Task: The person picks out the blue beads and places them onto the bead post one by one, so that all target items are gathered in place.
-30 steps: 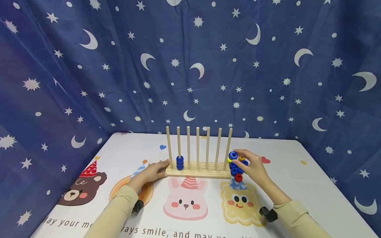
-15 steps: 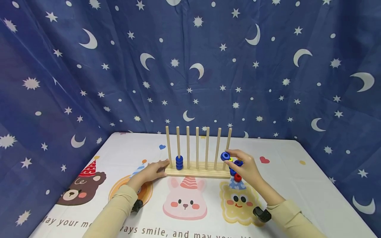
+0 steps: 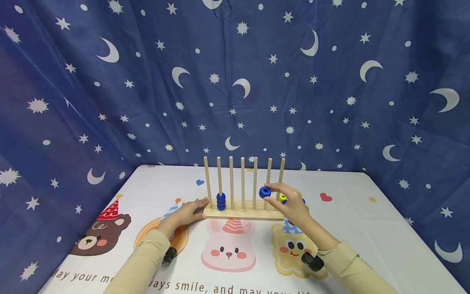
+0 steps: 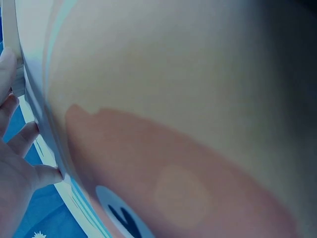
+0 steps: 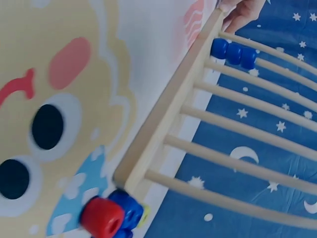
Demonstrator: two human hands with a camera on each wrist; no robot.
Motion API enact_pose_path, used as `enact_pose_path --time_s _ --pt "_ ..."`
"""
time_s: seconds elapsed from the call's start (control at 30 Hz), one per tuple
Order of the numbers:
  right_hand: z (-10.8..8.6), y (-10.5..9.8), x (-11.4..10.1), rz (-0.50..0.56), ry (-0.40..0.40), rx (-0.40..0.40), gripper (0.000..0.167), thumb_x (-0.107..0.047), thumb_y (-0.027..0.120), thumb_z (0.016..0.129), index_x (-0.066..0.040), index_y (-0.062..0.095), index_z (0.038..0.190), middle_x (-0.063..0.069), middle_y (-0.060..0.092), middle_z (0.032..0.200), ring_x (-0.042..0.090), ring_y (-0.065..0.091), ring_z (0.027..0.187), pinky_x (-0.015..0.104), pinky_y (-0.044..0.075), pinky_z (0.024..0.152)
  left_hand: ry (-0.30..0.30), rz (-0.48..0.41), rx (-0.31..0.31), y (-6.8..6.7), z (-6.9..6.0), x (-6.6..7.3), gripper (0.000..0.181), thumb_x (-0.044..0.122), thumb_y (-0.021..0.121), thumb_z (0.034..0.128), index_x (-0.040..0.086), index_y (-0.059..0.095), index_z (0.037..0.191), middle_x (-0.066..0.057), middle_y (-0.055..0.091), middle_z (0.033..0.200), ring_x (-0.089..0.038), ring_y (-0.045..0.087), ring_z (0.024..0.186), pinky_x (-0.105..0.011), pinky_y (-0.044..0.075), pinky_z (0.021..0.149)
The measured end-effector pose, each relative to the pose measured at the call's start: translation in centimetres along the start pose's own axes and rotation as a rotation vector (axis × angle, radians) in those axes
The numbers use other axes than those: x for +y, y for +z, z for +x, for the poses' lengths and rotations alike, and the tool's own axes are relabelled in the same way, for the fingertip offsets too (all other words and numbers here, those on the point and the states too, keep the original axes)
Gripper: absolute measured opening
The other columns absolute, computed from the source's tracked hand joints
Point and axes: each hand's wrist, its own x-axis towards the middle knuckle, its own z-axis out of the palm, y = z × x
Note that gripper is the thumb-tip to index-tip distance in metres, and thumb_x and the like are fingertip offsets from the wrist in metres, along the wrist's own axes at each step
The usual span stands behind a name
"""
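Note:
A wooden rack (image 3: 240,210) with a row of upright pegs stands on the table. Several blue beads (image 3: 221,201) are stacked on its second peg from the left. My left hand (image 3: 189,211) holds the rack's left end; in the left wrist view, spread fingers (image 4: 29,136) show beside the wood. Between thumb and fingertips, my right hand (image 3: 291,202) pinches a blue bead (image 3: 265,192), its hole facing the camera, in front of the right-hand pegs. The right wrist view does not show the right hand.
Loose beads lie by the rack's right end, partly hidden by the right hand: a yellow bead (image 3: 282,197), a red bead (image 5: 102,217) and blue ones (image 5: 126,207). A printed cloth (image 3: 227,249) covers the table. Behind hangs a blue star-patterned curtain (image 3: 205,53).
My right hand has lifted the blue bead from the loose beads and carried it left, to in front of the rack's right-hand pegs. The left hand stays on the rack's end.

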Motion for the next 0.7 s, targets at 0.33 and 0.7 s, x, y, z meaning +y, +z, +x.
enact_pose_path --time_s 0.33,0.7 --pt "2.2 1.3 -1.1 0.066 -0.047 -0.069 0.037 0.005 0.074 0.073 0.002 0.066 0.109 0.011 0.070 0.099 0.021 0.066 0.090 0.023 0.053 0.084 0.004 0.005 0.002 0.0 0.2 0.0 0.060 0.020 0.061 0.0904 -0.007 0.039 0.139 -0.027 0.036 0.146 -0.052 0.032 0.132 -0.074 0.018 0.102" --pt "4.5 2.4 -2.5 0.071 -0.095 -0.110 0.036 0.001 0.075 0.075 0.003 0.066 0.109 0.014 0.070 0.101 0.022 0.065 0.086 0.036 0.056 0.077 -0.005 0.010 0.000 0.1 0.1 -0.2 0.059 0.019 0.061 0.0907 -0.006 0.039 0.139 -0.026 0.036 0.146 -0.052 0.031 0.132 -0.075 0.017 0.101"
